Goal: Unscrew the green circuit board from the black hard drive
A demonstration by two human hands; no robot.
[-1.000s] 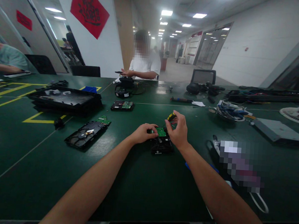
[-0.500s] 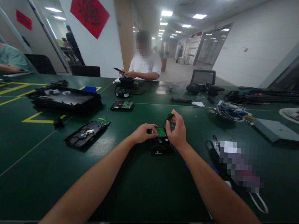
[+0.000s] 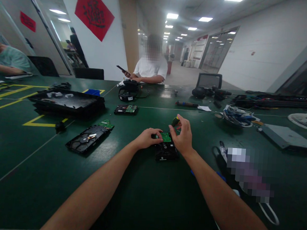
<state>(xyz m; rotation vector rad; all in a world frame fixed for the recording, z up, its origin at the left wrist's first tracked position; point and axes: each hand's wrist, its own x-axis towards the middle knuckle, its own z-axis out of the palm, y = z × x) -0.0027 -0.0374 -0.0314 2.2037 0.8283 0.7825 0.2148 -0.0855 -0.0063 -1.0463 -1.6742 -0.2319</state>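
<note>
A black hard drive [image 3: 166, 153] with a green circuit board [image 3: 166, 137] on its far part lies flat on the table in front of me. My left hand [image 3: 149, 138] is closed at the drive's far left side, thumb and fingertips on its edge by the board. My right hand [image 3: 183, 134] grips the dark green and yellow handle of a screwdriver [image 3: 175, 121] above the drive's far right corner. The screwdriver stands tilted; its tip is hidden or too fine to make out.
On the left lie an opened drive casing [image 3: 88, 138] and a black tray [image 3: 67, 102]. Another hard drive [image 3: 126, 109] lies further back. To the right are a cable bundle [image 3: 237, 116], a grey metal box [image 3: 290, 137] and a blurred pouch [image 3: 249, 174]. A person [image 3: 151, 67] sits opposite with a phone.
Both hands stay at the drive, with the screwdriver handle only slightly shifted. The view has moved slightly. The person opposite has raised the phone a little.
</note>
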